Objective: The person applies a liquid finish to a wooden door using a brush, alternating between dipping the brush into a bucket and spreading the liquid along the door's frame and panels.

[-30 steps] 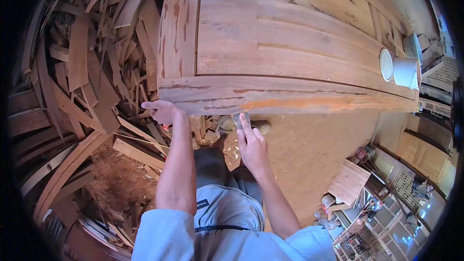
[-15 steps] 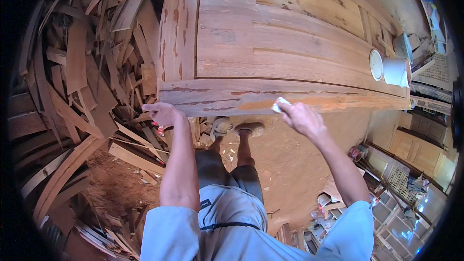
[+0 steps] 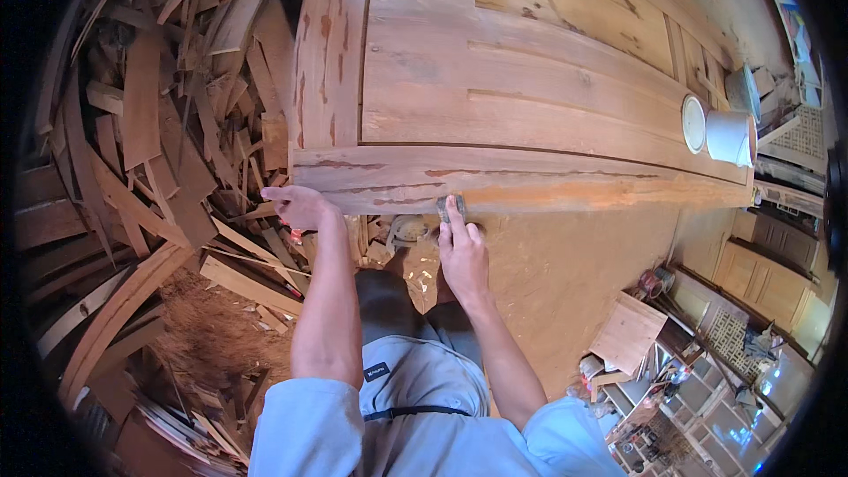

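A large panelled wooden door (image 3: 415, 97) lies flat in front of me, with dark brown streaks along its left stile and near rail. At its near left corner rests my left hand (image 3: 306, 208), open, a finger stretched out to the left and nothing held. My right hand (image 3: 463, 258) is closed on a small grey folded pad (image 3: 450, 208), which looks like sandpaper, the index finger laid along it. The pad touches the near edge of the door. Right of it, an orange-tinted band (image 3: 574, 192) runs along the near rail.
A white tub (image 3: 730, 138) and its round lid (image 3: 694, 124) are at the door's right end. Scrap boards (image 3: 141, 106) pile up on the left. Below lies a bare earth floor (image 3: 565, 291); frames and panels (image 3: 627, 331) lean at the lower right.
My right hand has slid left along the near edge with the pad, and the arm has swung in front of my body. My left hand stays at the corner.
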Motion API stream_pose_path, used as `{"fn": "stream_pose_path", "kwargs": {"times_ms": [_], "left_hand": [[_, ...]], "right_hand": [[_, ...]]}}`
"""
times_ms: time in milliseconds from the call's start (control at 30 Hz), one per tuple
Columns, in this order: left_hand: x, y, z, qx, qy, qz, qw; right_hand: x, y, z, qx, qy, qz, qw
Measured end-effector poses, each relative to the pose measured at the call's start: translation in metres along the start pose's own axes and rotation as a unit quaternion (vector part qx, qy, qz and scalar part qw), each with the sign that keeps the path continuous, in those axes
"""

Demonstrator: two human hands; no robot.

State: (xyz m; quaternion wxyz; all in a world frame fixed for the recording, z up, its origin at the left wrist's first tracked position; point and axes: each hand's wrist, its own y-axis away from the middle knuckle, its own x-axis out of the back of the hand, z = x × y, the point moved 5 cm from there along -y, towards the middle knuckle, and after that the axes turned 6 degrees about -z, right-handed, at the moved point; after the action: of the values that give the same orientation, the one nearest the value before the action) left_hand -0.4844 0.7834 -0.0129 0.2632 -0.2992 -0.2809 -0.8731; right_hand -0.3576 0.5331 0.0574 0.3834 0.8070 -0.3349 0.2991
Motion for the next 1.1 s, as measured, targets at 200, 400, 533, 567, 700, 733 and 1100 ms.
{"fn": "stream_pose_path", "kwargs": {"times_ms": [200, 400, 533, 567, 700, 733, 1100], "left_hand": [[-0.005, -0.013, -0.007, 0.003, -0.015, 0.004, 1.000], [-0.004, -0.001, 0.000, 0.023, -0.018, -0.014, 0.999], [-0.002, -0.003, -0.004, 0.016, 0.010, 0.004, 1.000], [-0.002, -0.002, -0.004, 0.017, 0.006, 0.002, 1.000], [-0.002, 0.002, -0.001, 0.016, -0.004, -0.004, 1.000], [-0.002, 0.004, 0.000, 0.015, -0.007, -0.009, 1.000], [0.001, 0.005, 0.002, 0.026, -0.006, -0.001, 1.000]], "right_hand": [[0.038, -0.007, 0.001, -0.027, 0.037, -0.071, 0.996], [0.027, -0.001, 0.029, -0.014, 0.029, -0.046, 0.998], [0.040, -0.004, 0.035, 0.010, -0.002, -0.032, 0.999], [0.035, -0.008, 0.040, 0.013, 0.000, -0.010, 1.000], [0.037, 0.000, 0.051, 0.010, -0.001, -0.004, 1.000], [0.044, -0.001, 0.052, 0.017, -0.010, -0.003, 1.000], [0.067, -0.011, 0.074, -0.002, -0.012, 0.022, 1.000]]}}
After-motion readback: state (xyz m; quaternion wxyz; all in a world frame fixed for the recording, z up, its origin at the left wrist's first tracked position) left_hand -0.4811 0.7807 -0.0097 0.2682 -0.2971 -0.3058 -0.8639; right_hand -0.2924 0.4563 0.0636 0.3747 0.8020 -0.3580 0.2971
